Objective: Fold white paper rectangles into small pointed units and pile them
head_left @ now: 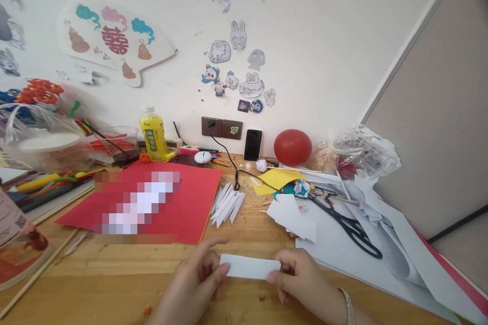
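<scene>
Between my two hands, near the front of the wooden table, a narrow white paper strip [249, 267] is held out lengthwise. My left hand [204, 274] pinches its left end with the thumb on top, the index finger raised and stretched forward. At the right end, my right hand [295, 272] grips the strip between thumb and bent fingers. Just beyond the hands lies a pile of folded white paper pieces [227, 204]. Several loose white paper slips [293, 217] rest to the right of that pile.
A red sheet [186, 198] covers the left middle of the table [114, 284]. Black scissors [348, 226] lie on white paper at right. Along the wall stand a yellow bottle [152, 134], a phone [253, 145] and a red balloon [293, 147]. A cup [21, 244] is at far left.
</scene>
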Tool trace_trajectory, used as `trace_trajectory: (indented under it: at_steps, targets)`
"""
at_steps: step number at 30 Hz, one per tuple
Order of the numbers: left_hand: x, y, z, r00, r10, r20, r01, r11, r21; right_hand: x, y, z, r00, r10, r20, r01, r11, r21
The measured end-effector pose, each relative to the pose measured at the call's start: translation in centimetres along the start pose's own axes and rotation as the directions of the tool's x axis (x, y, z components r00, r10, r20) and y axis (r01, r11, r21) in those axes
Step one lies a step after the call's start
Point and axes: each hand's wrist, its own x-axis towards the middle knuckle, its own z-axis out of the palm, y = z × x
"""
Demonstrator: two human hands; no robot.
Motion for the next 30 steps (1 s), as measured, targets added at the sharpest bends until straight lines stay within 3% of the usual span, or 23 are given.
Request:
trace_trajectory:
  at_steps: [4, 9, 18, 25, 27, 30]
  targets:
    - [0.1, 0.3, 0.0, 1.000, -0.021, -0.007, 0.021, 1.000, -0.005, 0.0, -0.4, 0.1, 0.999, 0.005, -0.037, -0.004, 0.999, 0.035]
    - [0.2, 0.7, 0.1, 0.997, -0.068, -0.026, 0.068, 0.998, -0.012, 0.0, -0.8, -0.1, 0.992, -0.097, -0.080, 0.100, 0.995, 0.031]
    - [0.4, 1.3, 0.3, 0.988, -0.149, 0.029, 0.150, 0.988, -0.030, 0.0, -0.5, -0.3, 0.994, -0.095, -0.046, 0.099, 0.990, 0.096]
    - [-0.1, 1.4, 0.2, 0.983, -0.154, 0.102, 0.139, 0.981, 0.136, -0.4, -1.1, 0.3, 0.997, -0.079, 0.003, 0.079, 0.997, -0.004]
    - [-0.4, 1.8, 0.4, 0.975, -0.153, 0.162, 0.117, 0.969, 0.216, -0.7, -1.2, 0.8, 0.997, -0.065, 0.035, 0.066, 0.997, -0.030]
    - [-1.1, 2.1, 0.7, 0.914, -0.214, 0.345, 0.091, 0.936, 0.340, -0.9, -1.1, 1.4, 0.995, -0.057, 0.084, 0.062, 0.997, -0.052]
